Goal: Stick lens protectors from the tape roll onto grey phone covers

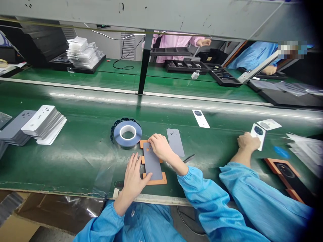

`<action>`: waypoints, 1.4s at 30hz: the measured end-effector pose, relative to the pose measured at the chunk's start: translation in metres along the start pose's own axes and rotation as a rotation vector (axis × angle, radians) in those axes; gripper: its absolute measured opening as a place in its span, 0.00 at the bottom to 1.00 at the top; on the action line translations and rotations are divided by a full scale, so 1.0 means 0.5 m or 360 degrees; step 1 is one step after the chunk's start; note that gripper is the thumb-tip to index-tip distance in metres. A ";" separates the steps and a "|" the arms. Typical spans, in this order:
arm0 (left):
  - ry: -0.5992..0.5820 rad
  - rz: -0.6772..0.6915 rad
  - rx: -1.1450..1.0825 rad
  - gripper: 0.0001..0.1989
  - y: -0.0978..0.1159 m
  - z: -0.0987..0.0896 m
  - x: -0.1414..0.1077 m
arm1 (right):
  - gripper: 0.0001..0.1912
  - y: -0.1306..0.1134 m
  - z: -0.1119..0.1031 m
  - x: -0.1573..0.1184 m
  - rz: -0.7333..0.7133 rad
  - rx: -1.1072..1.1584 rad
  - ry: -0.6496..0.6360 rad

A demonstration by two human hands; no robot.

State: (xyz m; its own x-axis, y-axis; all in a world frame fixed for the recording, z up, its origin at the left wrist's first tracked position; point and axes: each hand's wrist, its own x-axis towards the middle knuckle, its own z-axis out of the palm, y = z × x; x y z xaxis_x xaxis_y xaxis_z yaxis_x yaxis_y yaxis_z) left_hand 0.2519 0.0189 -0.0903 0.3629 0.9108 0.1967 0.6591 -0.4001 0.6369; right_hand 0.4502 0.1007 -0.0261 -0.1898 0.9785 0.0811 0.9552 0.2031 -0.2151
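"At the right hand [160, 147], what grip do I have?"
"Curled over the grey panel's [153, 165] upper corner; I can't tell if it pinches. Left hand [133, 175] spread, thumb at the lower edge."
"Aligning it on the orange fixture [159, 181], I judge; next calls for even pressure."
"That corner's hidden from me."

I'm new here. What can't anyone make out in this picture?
All in the head view:
Grey panel: upper right corner hidden by the right grip.
Orange holder beneath it: middle covered by the panel.
Leftmost grey stack: cut off by the picture's left edge.
Lone white card: lower marks too small to read.
Pink-clad person: head hidden by the overhead beam.
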 end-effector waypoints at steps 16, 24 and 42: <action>-0.0036 0.0013 0.0017 0.40 0.001 -0.002 -0.006 | 0.15 0.003 0.044 -0.050 -0.0134 0.0035 0.0182; 0.0003 0.0029 0.0009 0.39 0.000 0.001 -0.007 | 0.19 -0.026 0.048 -0.075 -0.0097 -0.0129 0.0195; -0.0029 0.0024 0.0050 0.37 0.009 -0.005 -0.002 | 0.28 -0.088 0.079 -0.200 -0.0046 -0.0130 0.0117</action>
State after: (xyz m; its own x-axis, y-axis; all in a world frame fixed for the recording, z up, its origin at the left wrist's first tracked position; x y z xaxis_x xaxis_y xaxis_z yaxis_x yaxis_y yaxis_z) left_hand 0.2526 0.0163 -0.0858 0.3848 0.9028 0.1920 0.6739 -0.4169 0.6099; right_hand 0.4184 -0.0047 -0.0630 -0.2030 0.9664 0.1579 0.9655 0.2244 -0.1319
